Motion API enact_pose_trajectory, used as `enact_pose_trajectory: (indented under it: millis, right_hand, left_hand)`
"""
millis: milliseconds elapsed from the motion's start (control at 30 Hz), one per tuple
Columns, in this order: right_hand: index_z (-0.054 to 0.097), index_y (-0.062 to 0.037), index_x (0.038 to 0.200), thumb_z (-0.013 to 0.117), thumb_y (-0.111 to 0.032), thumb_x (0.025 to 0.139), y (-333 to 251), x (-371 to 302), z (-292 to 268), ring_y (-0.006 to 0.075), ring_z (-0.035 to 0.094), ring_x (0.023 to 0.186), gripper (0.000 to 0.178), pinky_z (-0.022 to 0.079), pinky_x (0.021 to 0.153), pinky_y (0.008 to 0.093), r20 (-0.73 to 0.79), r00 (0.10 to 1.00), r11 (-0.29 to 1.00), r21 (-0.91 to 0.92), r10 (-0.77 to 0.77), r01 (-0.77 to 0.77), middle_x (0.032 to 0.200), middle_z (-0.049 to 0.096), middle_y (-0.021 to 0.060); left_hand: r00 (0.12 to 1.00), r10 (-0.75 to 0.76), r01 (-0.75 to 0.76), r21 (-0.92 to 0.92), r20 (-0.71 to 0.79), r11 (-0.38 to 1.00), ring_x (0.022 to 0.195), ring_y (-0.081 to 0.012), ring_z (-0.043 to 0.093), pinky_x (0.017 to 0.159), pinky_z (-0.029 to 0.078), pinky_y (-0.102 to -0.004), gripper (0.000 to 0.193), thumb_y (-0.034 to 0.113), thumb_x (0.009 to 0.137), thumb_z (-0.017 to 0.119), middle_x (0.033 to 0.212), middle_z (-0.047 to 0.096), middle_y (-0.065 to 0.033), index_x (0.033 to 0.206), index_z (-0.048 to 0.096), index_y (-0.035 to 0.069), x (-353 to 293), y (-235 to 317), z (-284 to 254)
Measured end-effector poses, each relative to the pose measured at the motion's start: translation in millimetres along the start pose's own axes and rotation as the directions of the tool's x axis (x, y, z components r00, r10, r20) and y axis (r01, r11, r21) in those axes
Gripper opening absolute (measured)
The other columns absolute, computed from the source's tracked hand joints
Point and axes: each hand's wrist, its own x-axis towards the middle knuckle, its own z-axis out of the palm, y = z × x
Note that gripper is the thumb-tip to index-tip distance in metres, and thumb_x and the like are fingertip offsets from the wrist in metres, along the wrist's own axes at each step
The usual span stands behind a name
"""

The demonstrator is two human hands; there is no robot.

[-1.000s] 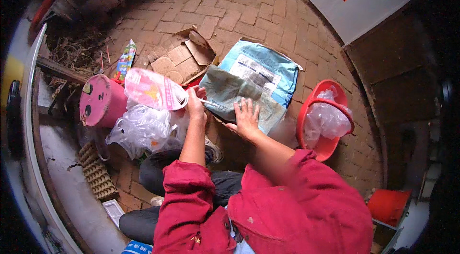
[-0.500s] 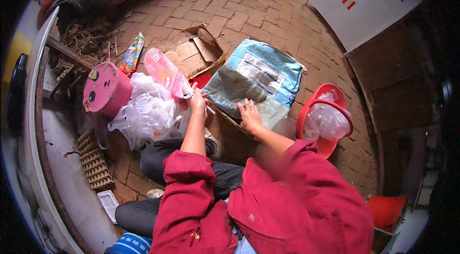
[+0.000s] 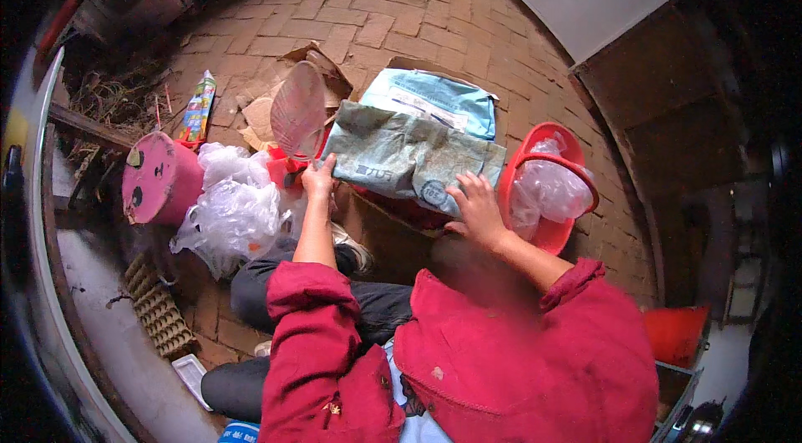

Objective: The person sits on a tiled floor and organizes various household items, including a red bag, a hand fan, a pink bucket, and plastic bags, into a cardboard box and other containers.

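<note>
My left hand (image 3: 317, 177) is closed around the lower end of a pink oval plastic hand fan (image 3: 299, 109), which stands up from the fist. The left corner of a worn blue-grey plastic sack (image 3: 376, 150) meets its fingertips; whether they also pinch it I cannot tell. This sack lies folded over a cardboard box, its near edge raised above a dark red strip. Over the sack's near right edge, my right hand (image 3: 480, 213) has its fingers spread, the fingertips touching the plastic. Beyond the fold shows a brighter blue part with a white label (image 3: 426, 109).
An opened cardboard box (image 3: 330, 75) lies behind the fan. White plastic bags (image 3: 234, 209) and a pink round container (image 3: 163, 180) are at left, above egg trays (image 3: 159, 305). A red basket (image 3: 551, 234) holding a clear bag is at right. A white cabinet (image 3: 585, 0) stands far right.
The sack's near edge has been lifted and folded, showing its printed side. The fan has swung more upright in my left hand. My right hand has shifted right, and the view has turned slightly.
</note>
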Motion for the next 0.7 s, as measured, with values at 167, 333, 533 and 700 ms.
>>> enact_pose_trajectory:
  millis: [167,333,533,700]
  right_hand:
    - [0.043,-0.0138,0.121,0.078,-0.017,0.059,3,-34,-2,0.0328,0.039,0.113,0.071,0.03,0.096,0.0489,-0.233,0.929,0.954,-0.015,0.288,-0.299,0.122,0.04,0.0151]
    - [0.048,-0.0074,0.115,0.071,-0.015,0.076,8,-52,8,0.0166,0.055,0.076,0.046,0.049,0.061,0.0279,-0.062,0.673,0.457,0.779,0.738,-0.43,0.096,0.055,0.0061]
    - [0.057,-0.0047,0.097,0.061,-0.015,0.087,23,-47,35,0.0138,0.058,0.074,0.015,0.052,0.064,0.0291,0.409,0.607,-0.288,0.912,0.682,-0.291,0.09,0.061,0.0035]
    - [0.045,-0.0029,0.114,0.075,-0.024,0.069,35,-55,52,0.0314,0.047,0.107,0.057,0.039,0.088,0.0428,0.072,0.597,0.551,0.31,0.799,-0.775,0.119,0.047,0.0157]
  left_hand:
    - [0.996,0.086,-0.085,0.026,-0.03,0.996,0.037,-0.0099,0.042,0.036,0.033,-0.0265,0.031,0.032,0.077,0.072,0.059,0.056,-0.0006,0.086,0.064,0.003,19,-2,-12]
    - [0.995,-0.099,0.097,0.086,0.023,0.992,0.069,-0.0183,0.06,0.069,0.047,-0.0336,0.043,0.034,0.076,0.073,0.079,0.065,-0.0094,0.091,0.065,-0.005,-8,23,-1]
    - [0.974,0.21,-0.164,0.382,-0.081,0.91,0.082,-0.0267,0.064,0.078,0.046,-0.0371,0.049,0.038,0.071,0.073,0.088,0.066,-0.0202,0.095,0.064,-0.005,-11,25,-12]
    - [0.94,0.298,-0.207,0.422,-0.162,0.883,0.075,-0.0289,0.064,0.076,0.046,-0.0385,0.047,0.034,0.07,0.073,0.08,0.067,-0.019,0.088,0.064,-0.008,-7,6,-18]
